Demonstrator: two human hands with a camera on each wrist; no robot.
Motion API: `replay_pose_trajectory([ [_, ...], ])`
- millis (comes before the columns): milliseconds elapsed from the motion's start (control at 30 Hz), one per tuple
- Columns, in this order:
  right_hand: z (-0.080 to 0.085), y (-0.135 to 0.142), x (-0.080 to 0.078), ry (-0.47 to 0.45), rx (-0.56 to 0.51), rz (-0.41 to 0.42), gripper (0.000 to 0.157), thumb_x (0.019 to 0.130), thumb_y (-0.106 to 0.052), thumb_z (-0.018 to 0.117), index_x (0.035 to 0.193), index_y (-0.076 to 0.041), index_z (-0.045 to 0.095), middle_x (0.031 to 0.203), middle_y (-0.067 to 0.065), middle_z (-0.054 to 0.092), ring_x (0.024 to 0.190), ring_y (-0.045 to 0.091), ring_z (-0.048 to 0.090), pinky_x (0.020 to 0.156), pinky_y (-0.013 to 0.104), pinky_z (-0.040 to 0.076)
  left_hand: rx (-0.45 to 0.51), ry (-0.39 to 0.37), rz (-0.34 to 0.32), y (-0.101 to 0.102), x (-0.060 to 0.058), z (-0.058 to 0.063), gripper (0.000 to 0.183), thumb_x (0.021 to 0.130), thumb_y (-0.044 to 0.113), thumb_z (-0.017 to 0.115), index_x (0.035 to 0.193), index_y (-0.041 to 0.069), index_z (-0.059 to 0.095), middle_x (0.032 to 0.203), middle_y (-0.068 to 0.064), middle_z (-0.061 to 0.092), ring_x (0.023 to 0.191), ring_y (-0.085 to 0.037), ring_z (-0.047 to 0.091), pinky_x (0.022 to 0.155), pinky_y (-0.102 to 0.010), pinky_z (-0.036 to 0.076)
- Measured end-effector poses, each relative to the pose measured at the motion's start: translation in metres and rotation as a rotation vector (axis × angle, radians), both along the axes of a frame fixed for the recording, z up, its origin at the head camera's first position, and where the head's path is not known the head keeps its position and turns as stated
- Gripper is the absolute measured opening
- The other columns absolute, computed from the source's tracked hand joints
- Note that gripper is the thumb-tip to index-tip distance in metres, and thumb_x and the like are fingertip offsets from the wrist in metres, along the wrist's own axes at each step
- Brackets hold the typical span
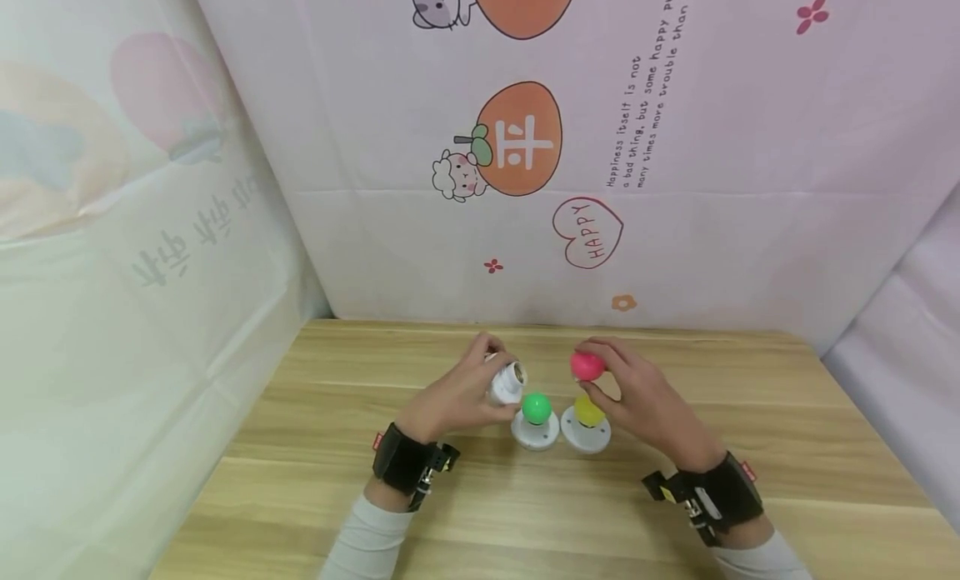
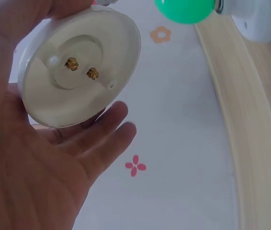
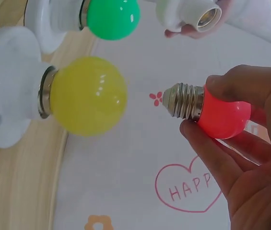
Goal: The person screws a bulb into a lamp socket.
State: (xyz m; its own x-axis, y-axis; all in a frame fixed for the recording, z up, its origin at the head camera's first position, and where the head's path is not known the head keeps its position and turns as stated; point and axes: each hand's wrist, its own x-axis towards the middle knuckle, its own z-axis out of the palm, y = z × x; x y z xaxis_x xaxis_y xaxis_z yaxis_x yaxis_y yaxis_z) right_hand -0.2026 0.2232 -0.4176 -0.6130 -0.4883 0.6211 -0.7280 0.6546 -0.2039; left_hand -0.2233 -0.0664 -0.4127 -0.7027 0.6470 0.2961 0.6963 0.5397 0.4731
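Pink-red and rounded, the bulb [image 1: 587,365] is pinched between thumb and fingers of your right hand [image 1: 647,401], its metal thread [image 3: 185,101] pointing to 9 o'clock in the right wrist view. Seen from your head, your left hand [image 1: 459,399] grips a white socket [image 1: 507,388] near the bulb's 9 o'clock, mouth tipped toward 2. You seem about to join the two; that calls for aligning thread with mouth, then twisting. Your left arm reaches in from 7 o'clock, your right from between 4 and 5. Below, at 6, stands a yellow bulb [image 1: 588,411], a green bulb [image 1: 536,408] at its 9, on the tabletop [image 1: 525,513].
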Motion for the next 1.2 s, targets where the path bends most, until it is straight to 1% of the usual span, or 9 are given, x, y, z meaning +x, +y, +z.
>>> replay_pose_trajectory([
  [133, 0.004, -0.004, 0.003, 0.023, -0.021, 0.043, 0.058, 0.075, -0.012, 0.079, 0.128, -0.005, 0.054, 0.124, 0.003, 0.058, 0.106, 0.013, 0.057, 0.085, 0.034, 0.054, 0.023, -0.052, -0.028, 0.007, 0.001, 0.000, 0.051, 0.075, 0.028, 0.076, 0.118, 0.015, 0.053, 0.125, -0.001, 0.031, 0.103, -0.012, 0.048, 0.087, -0.023, 0.049],
  [267, 0.005, -0.008, 0.005, 0.022, -0.047, 0.067, 0.061, 0.075, -0.013, 0.080, 0.129, -0.005, 0.052, 0.125, 0.002, 0.058, 0.105, 0.010, 0.057, 0.084, 0.032, 0.054, 0.024, -0.065, -0.044, 0.012, 0.000, -0.001, 0.051, 0.075, 0.025, 0.074, 0.119, 0.012, 0.051, 0.129, 0.001, 0.033, 0.105, -0.010, 0.047, 0.089, -0.021, 0.048],
  [367, 0.006, -0.011, 0.005, 0.012, -0.069, 0.091, 0.063, 0.074, -0.011, 0.079, 0.130, -0.004, 0.050, 0.124, 0.001, 0.058, 0.105, 0.010, 0.057, 0.082, 0.030, 0.055, 0.007, -0.054, -0.054, 0.014, -0.001, -0.002, 0.051, 0.076, 0.024, 0.073, 0.120, 0.011, 0.050, 0.128, 0.002, 0.037, 0.106, -0.009, 0.045, 0.090, -0.020, 0.047],
  [500, 0.007, -0.015, 0.006, -0.001, -0.093, 0.131, 0.064, 0.075, -0.011, 0.078, 0.132, -0.004, 0.048, 0.123, 0.003, 0.058, 0.107, 0.011, 0.057, 0.082, 0.029, 0.055, -0.001, -0.045, -0.077, 0.016, -0.002, -0.004, 0.050, 0.075, 0.023, 0.073, 0.119, 0.012, 0.051, 0.123, 0.004, 0.042, 0.104, -0.008, 0.045, 0.089, -0.018, 0.047],
  [600, 0.006, -0.017, 0.007, 0.012, -0.094, 0.150, 0.063, 0.075, -0.011, 0.078, 0.132, -0.008, 0.051, 0.126, 0.004, 0.057, 0.109, 0.013, 0.057, 0.083, 0.032, 0.055, 0.005, -0.046, -0.093, 0.017, -0.001, -0.005, 0.051, 0.075, 0.024, 0.073, 0.119, 0.012, 0.051, 0.121, 0.005, 0.043, 0.103, -0.007, 0.045, 0.087, -0.017, 0.047],
  [733, 0.005, -0.019, 0.008, 0.042, -0.091, 0.185, 0.060, 0.074, -0.010, 0.079, 0.130, -0.011, 0.057, 0.129, 0.008, 0.056, 0.108, 0.016, 0.058, 0.083, 0.035, 0.055, -0.012, -0.032, -0.107, 0.020, 0.000, -0.004, 0.050, 0.077, 0.025, 0.073, 0.120, 0.013, 0.049, 0.119, 0.006, 0.042, 0.102, -0.007, 0.044, 0.085, -0.016, 0.047],
  [867, 0.003, -0.022, 0.009, 0.034, -0.108, 0.225, 0.060, 0.073, -0.008, 0.079, 0.130, -0.008, 0.056, 0.131, 0.010, 0.054, 0.106, 0.016, 0.059, 0.082, 0.033, 0.055, -0.024, -0.010, -0.116, 0.022, 0.001, -0.004, 0.049, 0.077, 0.026, 0.072, 0.118, 0.013, 0.049, 0.118, 0.006, 0.041, 0.102, -0.006, 0.042, 0.083, -0.015, 0.047],
  [1033, 0.001, -0.023, 0.009, 0.011, -0.106, 0.223, 0.060, 0.075, -0.005, 0.076, 0.132, -0.009, 0.054, 0.133, 0.009, 0.052, 0.106, 0.015, 0.059, 0.081, 0.030, 0.055, -0.023, 0.025, -0.126, 0.023, 0.001, -0.005, 0.048, 0.077, 0.028, 0.072, 0.118, 0.014, 0.051, 0.117, 0.007, 0.042, 0.103, -0.005, 0.041, 0.084, -0.016, 0.046],
  [1200, 0.000, -0.023, 0.009, 0.007, -0.085, 0.209, 0.060, 0.075, -0.006, 0.077, 0.131, -0.009, 0.055, 0.132, 0.007, 0.053, 0.104, 0.013, 0.060, 0.081, 0.029, 0.055, -0.008, 0.042, -0.144, 0.023, 0.001, -0.005, 0.049, 0.078, 0.031, 0.073, 0.118, 0.013, 0.052, 0.117, 0.006, 0.042, 0.103, -0.006, 0.041, 0.084, -0.015, 0.046],
])
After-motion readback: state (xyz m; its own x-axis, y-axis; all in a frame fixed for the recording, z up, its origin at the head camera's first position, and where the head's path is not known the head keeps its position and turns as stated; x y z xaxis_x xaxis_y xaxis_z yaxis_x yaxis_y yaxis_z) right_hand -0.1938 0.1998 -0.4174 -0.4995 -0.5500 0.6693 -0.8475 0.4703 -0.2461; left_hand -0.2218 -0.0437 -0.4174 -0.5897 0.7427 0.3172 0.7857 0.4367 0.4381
